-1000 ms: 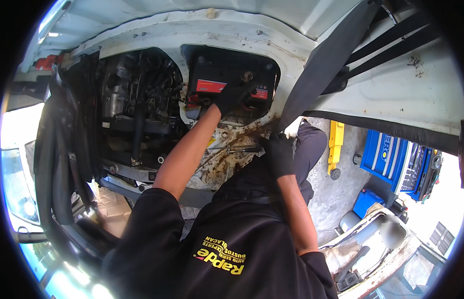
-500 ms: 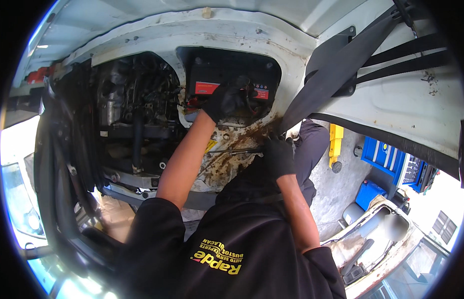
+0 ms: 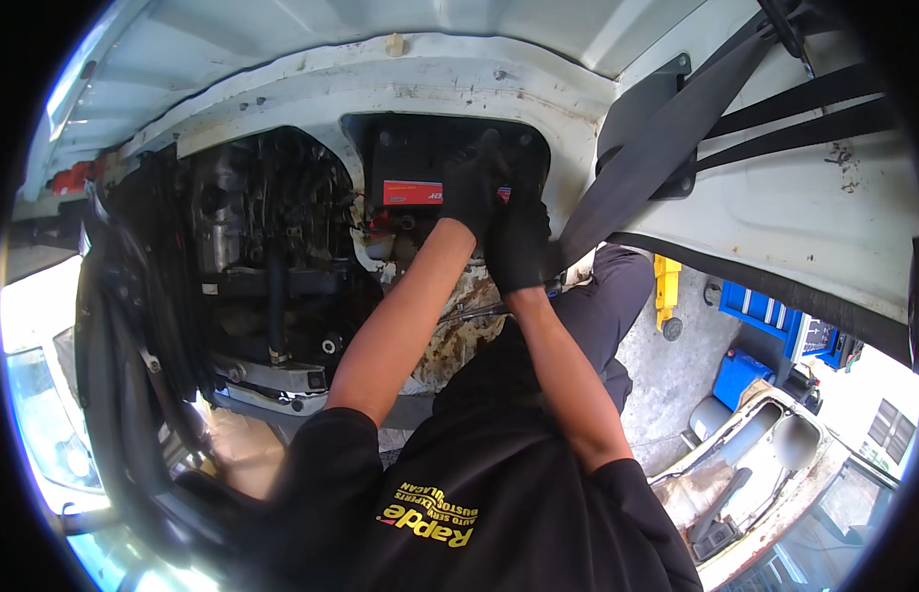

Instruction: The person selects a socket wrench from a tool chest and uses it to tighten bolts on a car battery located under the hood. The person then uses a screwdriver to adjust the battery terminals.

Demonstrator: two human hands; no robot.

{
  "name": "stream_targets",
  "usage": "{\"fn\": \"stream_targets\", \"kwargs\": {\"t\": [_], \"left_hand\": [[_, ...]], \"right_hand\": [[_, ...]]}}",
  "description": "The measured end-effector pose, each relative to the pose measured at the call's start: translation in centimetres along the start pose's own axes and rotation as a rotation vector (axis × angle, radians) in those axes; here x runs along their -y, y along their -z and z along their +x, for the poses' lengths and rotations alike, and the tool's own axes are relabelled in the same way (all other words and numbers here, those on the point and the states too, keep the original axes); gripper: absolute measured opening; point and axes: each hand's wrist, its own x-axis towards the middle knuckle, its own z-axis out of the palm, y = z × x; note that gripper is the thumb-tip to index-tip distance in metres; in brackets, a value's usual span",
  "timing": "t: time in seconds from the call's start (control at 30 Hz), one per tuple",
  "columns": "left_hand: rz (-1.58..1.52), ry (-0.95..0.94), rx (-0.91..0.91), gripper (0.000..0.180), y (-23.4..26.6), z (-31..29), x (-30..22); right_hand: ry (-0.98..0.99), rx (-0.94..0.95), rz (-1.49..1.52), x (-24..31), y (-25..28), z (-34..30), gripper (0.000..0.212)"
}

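Note:
A black car battery (image 3: 405,158) with a red and white label (image 3: 410,192) sits in the right-hand opening of a white, rusty vehicle panel. My black-gloved left hand (image 3: 469,192) reaches over the front of the battery and hides part of the label. Close beside it, my gloved right hand (image 3: 519,245) is at the battery's right front corner. Dark gloves against the dark battery hide the fingers of both hands, so any grip is unclear. Below my right hand, a slim metal rod-like tool (image 3: 474,313) rests on the rusty ledge.
An exposed engine (image 3: 223,217) fills the opening at left. A dark seat belt (image 3: 647,158) hangs across the right side. Black hoses or trim (image 3: 124,326) run down the far left. Beyond my leg stand a yellow lift part (image 3: 667,286) and a blue tool cabinet (image 3: 756,306).
My right hand has moved up from the rod-like tool at the ledge to the battery, beside my left hand. The left hand has shifted slightly right, and the view has tilted a little.

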Motion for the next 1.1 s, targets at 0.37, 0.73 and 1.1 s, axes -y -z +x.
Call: {"fn": "stream_targets", "kwargs": {"t": [0.37,0.73,1.1], "left_hand": [[0.545,-0.245,0.340,0.024,1.4,0.3,-2.3],[1.124,-0.324,0.543,0.025,4.7,-9.4,-7.9],[1.534,-0.837,0.257,0.020,3.5,-13.4,-5.7]], "right_hand": [[0.002,-0.031,0.185,-6.6,-3.1,2.1,0.036],[0.442,0.090,0.196,-8.1,-2.5,-4.5,0.036],[0.362,0.076,0.140,-6.0,-2.6,-6.1,0.041]]}}
